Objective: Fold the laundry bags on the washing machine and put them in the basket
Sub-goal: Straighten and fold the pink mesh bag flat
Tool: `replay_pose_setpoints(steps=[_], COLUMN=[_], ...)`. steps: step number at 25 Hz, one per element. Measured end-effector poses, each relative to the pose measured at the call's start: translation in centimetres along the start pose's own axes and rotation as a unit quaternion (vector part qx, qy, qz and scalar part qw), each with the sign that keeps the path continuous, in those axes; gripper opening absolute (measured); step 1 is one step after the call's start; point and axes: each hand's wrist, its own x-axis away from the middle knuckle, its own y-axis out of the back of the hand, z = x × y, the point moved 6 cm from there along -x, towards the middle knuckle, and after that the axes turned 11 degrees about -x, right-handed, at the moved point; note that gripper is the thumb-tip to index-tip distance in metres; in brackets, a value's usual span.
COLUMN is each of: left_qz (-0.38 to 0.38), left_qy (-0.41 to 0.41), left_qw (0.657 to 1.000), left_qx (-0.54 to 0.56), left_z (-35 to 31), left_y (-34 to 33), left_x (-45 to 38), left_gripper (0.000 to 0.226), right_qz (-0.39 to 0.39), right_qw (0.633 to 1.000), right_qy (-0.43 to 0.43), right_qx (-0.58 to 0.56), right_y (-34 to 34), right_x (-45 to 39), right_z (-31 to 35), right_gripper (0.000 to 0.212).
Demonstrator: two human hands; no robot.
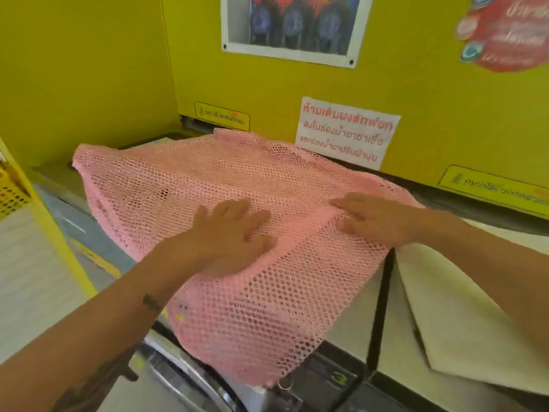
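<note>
Both of our hands lie flat on a pink mesh laundry bag (225, 221): our left hand (228, 233) rests palm down near the middle of the bag with its fingers spread and loosely extended, and our right hand (371, 217) presses the bag toward its right edge, fingers stretched out and close together, pinching nothing. We see the bag draped over the top of the washing machine (71, 221), its far edge reaching almost to the yellow wall (297, 84) behind the machine and its near corner hanging down past the machine's front edge. Beside the bag's right edge a pale flat sheet (451, 316) lies on the neighbouring surface, touching our right forearm. Behind the bag, on the wall, we see 1 white notice (346, 133) with red lettering, and above it a framed picture (292, 28), blurred. To the left of the bag, past the machine's side, a yellow perforated basket (12, 194) shows partly at the frame's edge. A small dark mark sits on our left forearm, just beside the bag's near left edge.
</note>
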Motion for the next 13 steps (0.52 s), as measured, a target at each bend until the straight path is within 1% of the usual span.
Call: replay_pose_setpoints(steps=[1,2,4,6,7,8,9,10,11,12,13], left_qz=[0.001,-0.011,-0.049,-0.126,-0.159,-0.161,-0.132,-0.08,-0.026,0.009,0.026], left_qy=[0.008,0.016,0.04,0.059,0.058,0.057,0.062,0.073,0.091,0.103,0.106], left_qw=[1.0,0.999,0.997,0.989,0.985,0.985,0.989,0.994,0.995,0.994,0.994], left_qx=[-0.021,-0.029,-0.05,-0.044,-0.025,-0.005,0.006,0.003,-0.014,-0.03,-0.03], left_z=[-0.3,-0.2,-0.1,-1.3,-2.6,-4.0,-5.3,-6.3,-7.0,-7.5,-7.6], left_y=[-0.4,-0.1,1.4,3.3,3.9,3.9,3.2,2.2,1.1,0.7,0.8], left_x=[0.2,0.4,1.3,2.7,3.4,3.9,4.2,4.4,4.5,4.9,5.2], left_gripper=[0.067,0.066,0.058,0.047,0.045,0.047,0.053,0.06,0.066,0.071,0.074], right_qz=[-0.007,-0.025,-0.07,-0.107,-0.111,-0.109,-0.1,-0.078,-0.049,-0.037,-0.051], right_qw=[1.0,0.999,0.997,0.994,0.994,0.994,0.995,0.997,0.998,0.998,0.997], right_qy=[-0.014,-0.022,-0.022,0.004,0.011,0.01,0.002,-0.014,-0.032,-0.05,-0.061], right_qx=[0.013,0.011,-0.013,-0.013,-0.004,0.007,0.017,0.016,0.011,0.001,-0.01], right_y=[-0.2,-0.1,1.1,2.5,2.8,2.9,2.8,2.4,2.0,1.8,2.2], right_x=[0.7,1.1,2.2,3.4,4.0,4.6,4.9,4.9,4.9,4.8,4.8], right_z=[-1.8,-3.2,-4.4,-4.3,-4.2,-4.2,-4.7,-5.7,-6.9,-8.0,-8.8], right_gripper=[0.078,0.078,0.066,0.054,0.052,0.054,0.057,0.059,0.059,0.056,0.052])
